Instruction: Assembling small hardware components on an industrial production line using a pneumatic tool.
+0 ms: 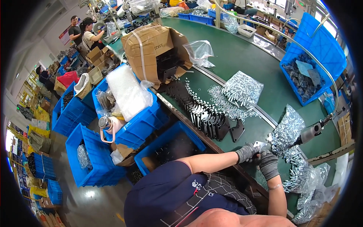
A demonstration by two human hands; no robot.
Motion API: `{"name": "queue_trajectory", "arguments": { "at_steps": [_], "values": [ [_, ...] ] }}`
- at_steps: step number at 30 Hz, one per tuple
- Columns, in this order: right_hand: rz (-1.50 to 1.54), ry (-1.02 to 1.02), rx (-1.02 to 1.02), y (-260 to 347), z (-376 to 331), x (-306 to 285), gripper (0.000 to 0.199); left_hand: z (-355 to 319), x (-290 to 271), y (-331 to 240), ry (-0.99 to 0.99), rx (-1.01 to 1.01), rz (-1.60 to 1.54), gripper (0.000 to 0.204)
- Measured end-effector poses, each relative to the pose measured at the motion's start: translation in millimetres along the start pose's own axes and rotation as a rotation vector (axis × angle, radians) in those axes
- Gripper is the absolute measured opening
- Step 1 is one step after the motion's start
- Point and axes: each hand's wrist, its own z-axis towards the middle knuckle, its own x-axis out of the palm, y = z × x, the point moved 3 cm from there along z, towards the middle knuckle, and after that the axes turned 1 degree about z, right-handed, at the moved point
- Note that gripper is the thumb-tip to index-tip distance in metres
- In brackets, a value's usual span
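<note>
In grey knitted gloves, my left hand (246, 152) and my right hand (267, 164) meet at the near edge of the green work table. A small bright metal piece (259, 145) shows between the fingers; its exact kind is unclear. The left fingers are closed on it, and the right fingers curl in at its near side, partly hidden. Loose bolts (293, 166) and an opened clear bag of hardware (289, 123) lie just right of my hands. A power screwdriver (312, 132) hangs beyond them. To the left, black metal plates (204, 119) stand in an overlapping row.
Washers (223, 102) and a bag of bolts (244, 89) lie mid-table. A cardboard box (147, 49) of black parts stands at the far left. Blue crates (90, 155) crowd the left side; another blue bin (317, 60) stands far right. Two people work in the background.
</note>
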Motion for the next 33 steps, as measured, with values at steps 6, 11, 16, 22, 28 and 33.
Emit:
{"name": "queue_trajectory", "arguments": {
  "at_steps": [6, 11, 16, 22, 28, 33],
  "values": [
    [-0.167, -0.025, 0.041, 4.0, 0.6, 2.4, 0.028, 6.4, -1.6, 7.0, -0.023, -0.025, 0.060, 0.037],
    [-0.053, -0.120, 0.114, 7.1, 1.0, 1.5, 0.024, 3.7, -3.8, 3.3, -0.023, 0.016, 0.055, 0.041],
    [0.136, -0.147, 0.070, 11.6, -2.8, -4.5, 0.017, -4.2, -4.6, -5.5, -0.028, 0.032, 0.145, 0.042],
    [0.067, 0.059, -0.065, 4.8, -3.8, -16.2, 0.023, -14.2, -2.5, -12.9, -0.035, 0.030, 0.122, 0.039],
    [-0.016, 0.076, -0.119, 1.2, 8.7, -19.9, 0.022, -13.9, -1.2, -16.2, -0.041, -0.042, 0.085, 0.036],
    [-0.087, 0.113, 0.013, 3.8, 6.4, -11.1, 0.026, -11.9, -1.5, -13.2, 0.000, -0.054, 0.027, 0.037]
  ]
}}
